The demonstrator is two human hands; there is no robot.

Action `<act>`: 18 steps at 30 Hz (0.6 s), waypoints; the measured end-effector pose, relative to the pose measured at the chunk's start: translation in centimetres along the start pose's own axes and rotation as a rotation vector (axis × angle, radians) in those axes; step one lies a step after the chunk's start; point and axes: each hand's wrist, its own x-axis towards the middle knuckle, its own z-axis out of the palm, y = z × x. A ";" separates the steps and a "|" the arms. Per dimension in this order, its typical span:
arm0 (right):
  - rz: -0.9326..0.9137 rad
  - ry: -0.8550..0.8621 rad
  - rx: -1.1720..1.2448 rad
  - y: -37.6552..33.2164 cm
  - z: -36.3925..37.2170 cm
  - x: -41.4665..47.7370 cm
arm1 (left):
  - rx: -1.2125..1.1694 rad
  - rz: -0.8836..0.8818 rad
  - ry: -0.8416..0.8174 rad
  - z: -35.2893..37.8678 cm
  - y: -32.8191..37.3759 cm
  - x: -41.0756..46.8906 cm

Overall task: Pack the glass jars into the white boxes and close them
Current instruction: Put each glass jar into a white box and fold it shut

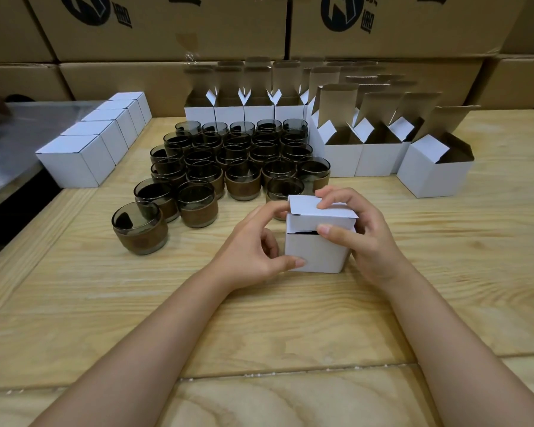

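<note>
Over the near worktop (pixel 259 334) my left grip (pixel 253 245) clasps the left side of one box (pixel 316 251), which stands just in front of the jars (pixel 235 158). My right grip (pixel 361 235) pinches its lid (pixel 321 208), folded down but not tucked, with something dark in the gap. A row of shut boxes (pixel 84 149) lines the left edge. With dozens of jars loose, I judge most work remains. Open boxes (pixel 367 143) wait behind, cartons (pixel 167 26) beyond; nothing blocks me
</note>
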 end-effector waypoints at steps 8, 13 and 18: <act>0.016 -0.014 -0.014 0.3 -0.4 0.1 | 0.019 -0.023 0.044 0.0 0.2 -0.2; 0.012 -0.029 -0.006 0.3 -0.7 0.0 | 0.000 -0.023 0.044 0.1 0.5 -0.2; 0.047 -0.036 0.065 0.4 -0.7 0.0 | 0.033 0.004 0.017 0.1 0.8 -0.3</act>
